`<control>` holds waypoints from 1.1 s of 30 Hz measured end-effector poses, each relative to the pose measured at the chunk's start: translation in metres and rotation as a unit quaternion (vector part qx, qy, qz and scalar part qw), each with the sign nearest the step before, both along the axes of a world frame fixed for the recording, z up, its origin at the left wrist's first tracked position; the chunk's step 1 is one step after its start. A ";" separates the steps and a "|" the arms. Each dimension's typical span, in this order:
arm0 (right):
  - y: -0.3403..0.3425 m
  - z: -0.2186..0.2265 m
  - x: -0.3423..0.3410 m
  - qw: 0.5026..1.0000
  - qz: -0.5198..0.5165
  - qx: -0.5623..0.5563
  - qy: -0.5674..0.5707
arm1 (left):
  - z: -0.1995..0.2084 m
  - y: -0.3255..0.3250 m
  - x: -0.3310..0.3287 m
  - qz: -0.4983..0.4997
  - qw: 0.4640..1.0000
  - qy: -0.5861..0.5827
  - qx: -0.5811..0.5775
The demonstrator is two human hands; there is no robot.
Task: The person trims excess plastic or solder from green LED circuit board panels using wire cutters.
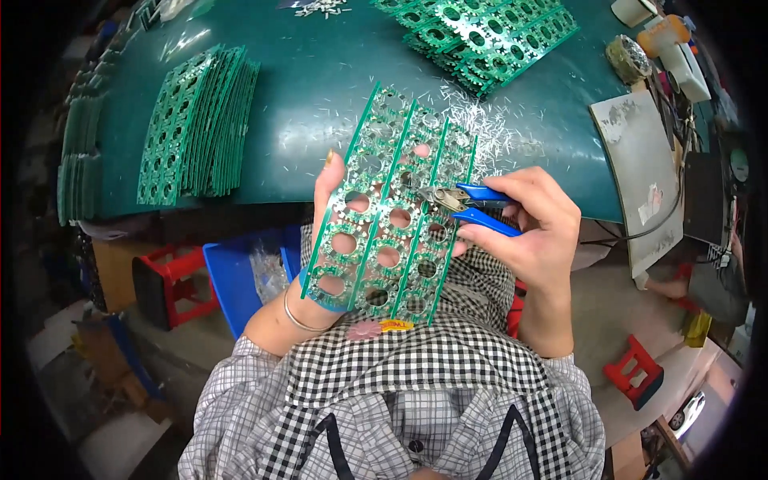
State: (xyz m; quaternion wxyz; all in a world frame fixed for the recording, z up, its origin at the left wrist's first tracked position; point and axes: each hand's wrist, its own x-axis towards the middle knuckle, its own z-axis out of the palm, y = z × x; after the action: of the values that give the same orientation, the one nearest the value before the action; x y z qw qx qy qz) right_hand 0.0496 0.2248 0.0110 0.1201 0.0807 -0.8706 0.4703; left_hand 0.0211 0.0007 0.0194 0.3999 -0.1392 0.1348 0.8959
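In front of the torso, the left hand (pixel 344 242) grasps a tilted green circuit-board panel (pixel 373 240) while the right hand (pixel 538 228) grips blue-handled side cutters (pixel 458 198) over it; steady support and flush blades would serve best, though blade contact is unclear. White clippings (pixel 500 140) and stacked panels (pixel 196 128) occupy the green tabletop (pixel 312 64); a red stool (pixel 634 370) stands at right.

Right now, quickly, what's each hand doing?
Left hand: holding the green circuit panel, mostly hidden behind it.
Right hand: holding the blue-handled cutters, handles spread, tips over the panel.
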 end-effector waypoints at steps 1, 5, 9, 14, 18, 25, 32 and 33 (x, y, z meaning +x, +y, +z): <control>0.000 0.001 -0.001 1.000 0.014 0.000 0.016 | -0.001 0.000 -0.001 0.001 1.000 0.000 0.001; -0.007 -0.001 0.000 0.997 0.048 -0.038 0.040 | 0.005 0.003 0.000 0.006 0.999 -0.005 -0.040; -0.013 -0.002 0.000 0.997 0.038 -0.048 0.041 | -0.009 -0.006 -0.001 -0.006 0.999 0.020 0.043; -0.009 0.004 0.006 0.998 0.044 0.013 0.033 | -0.009 -0.005 0.003 -0.025 0.998 0.025 -0.060; -0.005 0.000 0.010 0.999 0.039 -0.035 0.010 | 0.002 -0.003 0.005 -0.001 0.999 -0.010 -0.040; -0.010 0.005 0.015 0.995 0.079 -0.017 0.066 | 0.005 -0.008 0.009 0.009 0.999 -0.003 -0.033; -0.016 0.018 0.026 0.998 0.064 0.024 0.001 | -0.005 -0.018 0.014 -0.002 0.999 0.037 0.009; -0.016 0.018 0.025 0.998 0.056 0.010 -0.020 | -0.004 -0.017 0.015 -0.001 0.999 0.039 0.010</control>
State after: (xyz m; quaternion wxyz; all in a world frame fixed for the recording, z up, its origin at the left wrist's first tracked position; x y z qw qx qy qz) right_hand 0.0750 0.2092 0.0289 0.0754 0.1208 -0.8717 0.4690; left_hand 0.0358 -0.0166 0.0152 0.3961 -0.1000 0.1418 0.9017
